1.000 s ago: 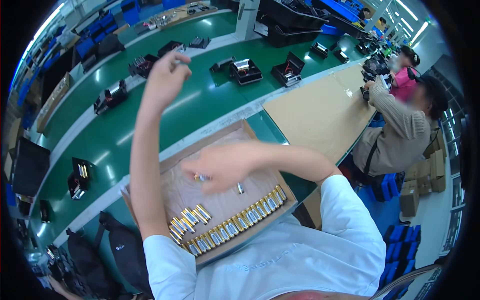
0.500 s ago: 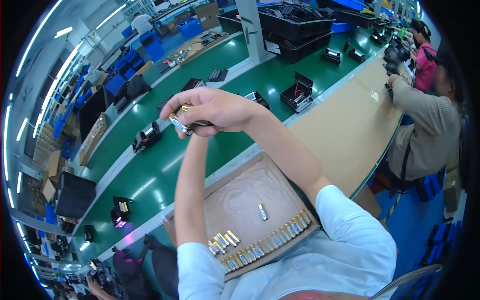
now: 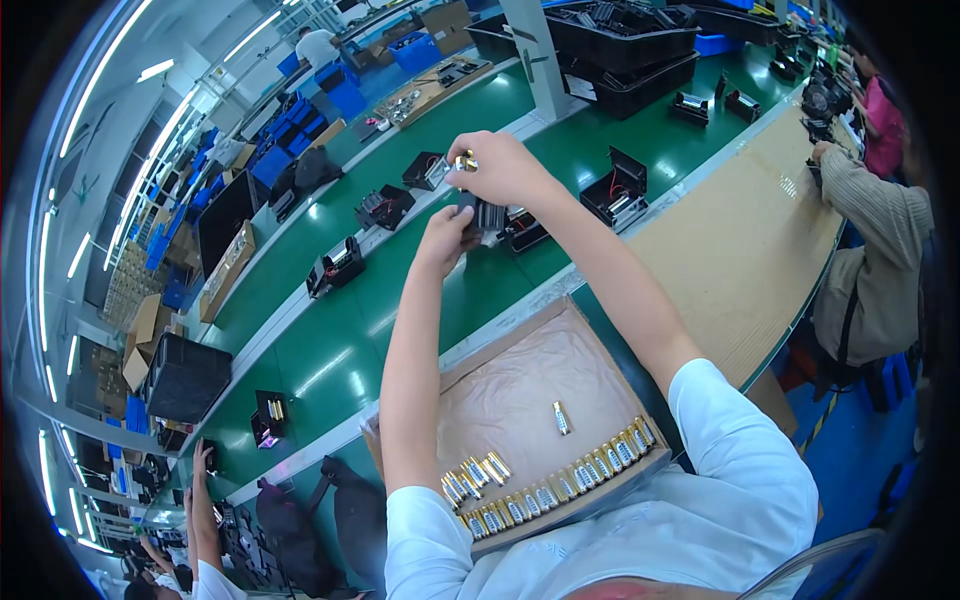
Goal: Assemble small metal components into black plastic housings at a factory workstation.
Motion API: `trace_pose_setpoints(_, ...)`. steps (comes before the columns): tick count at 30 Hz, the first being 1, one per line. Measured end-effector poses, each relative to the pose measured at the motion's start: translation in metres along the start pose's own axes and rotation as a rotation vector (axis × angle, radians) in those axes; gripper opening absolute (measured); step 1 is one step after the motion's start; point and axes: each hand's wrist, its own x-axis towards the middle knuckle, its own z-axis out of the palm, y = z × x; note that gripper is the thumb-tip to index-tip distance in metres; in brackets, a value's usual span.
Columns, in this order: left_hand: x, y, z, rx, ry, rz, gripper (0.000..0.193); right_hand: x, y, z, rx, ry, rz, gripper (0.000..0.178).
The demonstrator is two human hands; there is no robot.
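Note:
Over the green conveyor belt, my left hand (image 3: 447,238) is closed on the edge of a small black battery case (image 3: 487,216), thumb on its near side. My right hand (image 3: 503,170) is just above the case, fingers curled round a few gold-and-silver batteries (image 3: 465,161). Its fingers partly hide the top of the case. Below my forearms lies a shallow cardboard tray (image 3: 500,372). A row of batteries (image 3: 548,496) lines its near edge, a small cluster (image 3: 474,474) lies at its left, and a single battery (image 3: 562,417) rests near the middle.
Open black cases with red wires, one a larger case (image 3: 615,190) and another a smaller case (image 3: 336,266), stand along the belt (image 3: 330,345). Black bins (image 3: 625,85) are stacked beyond. At right, a person in a beige sweater (image 3: 868,215) works beside a brown board (image 3: 735,250).
My left hand, mostly hidden behind the right before, now shows with the black case. The right hand has moved up and right over it. The whole view has shifted slightly.

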Motion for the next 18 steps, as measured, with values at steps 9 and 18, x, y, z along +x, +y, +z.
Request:
trace_pose_setpoints(9, -0.030, -0.008, 0.005, -0.580, 0.156, 0.008, 0.037, -0.002, 0.018, 0.045, -0.204, -0.036, -0.022, 0.024)
trace_pose_setpoints(18, -0.023, -0.032, -0.015, -0.884, 0.113, 0.103, 0.040, -0.008, 0.017, 0.072, -0.268, -0.161, -0.034, 0.026)
